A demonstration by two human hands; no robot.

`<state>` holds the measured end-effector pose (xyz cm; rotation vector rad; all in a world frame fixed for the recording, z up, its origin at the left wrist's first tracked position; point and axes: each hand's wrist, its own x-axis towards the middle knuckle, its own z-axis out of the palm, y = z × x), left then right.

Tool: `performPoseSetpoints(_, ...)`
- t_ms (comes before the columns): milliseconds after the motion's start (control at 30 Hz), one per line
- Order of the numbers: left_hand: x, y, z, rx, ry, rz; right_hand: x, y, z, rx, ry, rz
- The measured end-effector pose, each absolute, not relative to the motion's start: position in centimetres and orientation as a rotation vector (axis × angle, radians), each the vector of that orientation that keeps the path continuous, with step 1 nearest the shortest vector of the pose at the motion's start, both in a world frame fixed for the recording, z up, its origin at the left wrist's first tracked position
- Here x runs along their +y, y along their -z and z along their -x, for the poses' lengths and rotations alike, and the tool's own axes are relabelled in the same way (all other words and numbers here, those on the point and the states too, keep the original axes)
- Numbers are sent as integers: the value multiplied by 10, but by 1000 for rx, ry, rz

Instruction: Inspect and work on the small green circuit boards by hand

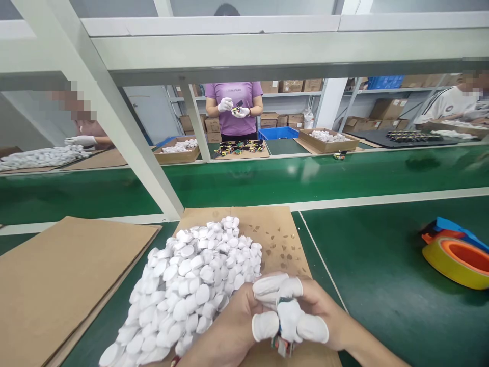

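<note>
My left hand (246, 311) and my right hand (319, 306) meet low in the view, both wearing white fingertip covers. Pinched between them is a small green circuit board (281, 345) with a metal connector at its lower end. A white lump (290, 317) covers the board's middle; whether it is a part or a covered fingertip I cannot tell. Left of my hands, a big heap of small round white pieces (198, 275) lies on a brown cardboard sheet (280, 232). Small dark flakes are scattered on that sheet.
Stacked cardboard sheets (69, 270) lie at left. A yellow tape roll on a dispenser (454, 260) stands at right. A slanted white post (126, 132) and a crossbeam (244, 51) frame the bench. Across the green conveyor (237, 178), co-workers handle parts beside boxes (324, 145).
</note>
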<state>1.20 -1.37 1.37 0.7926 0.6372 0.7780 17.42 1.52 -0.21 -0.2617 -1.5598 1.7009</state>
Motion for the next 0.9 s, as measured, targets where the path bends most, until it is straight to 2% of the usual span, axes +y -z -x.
performPoseSetpoints(300, -14, -16, -13, 669, -807, -830, 12, -2, -166, -1528, -1506, 287)
performPoseSetpoints(500, -12, -21, -14, 626, -791, -795, 14, -2, -169, -1528, -1576, 285)
performPoseSetpoints(733, -10, -21, -14, 795, -703, -913, 13, -2, -167, -1615, -1411, 374)
performPoseSetpoints(900, -9, -22, -15, 754, -724, -903, 10, -4, -166, -1610, -1475, 441)
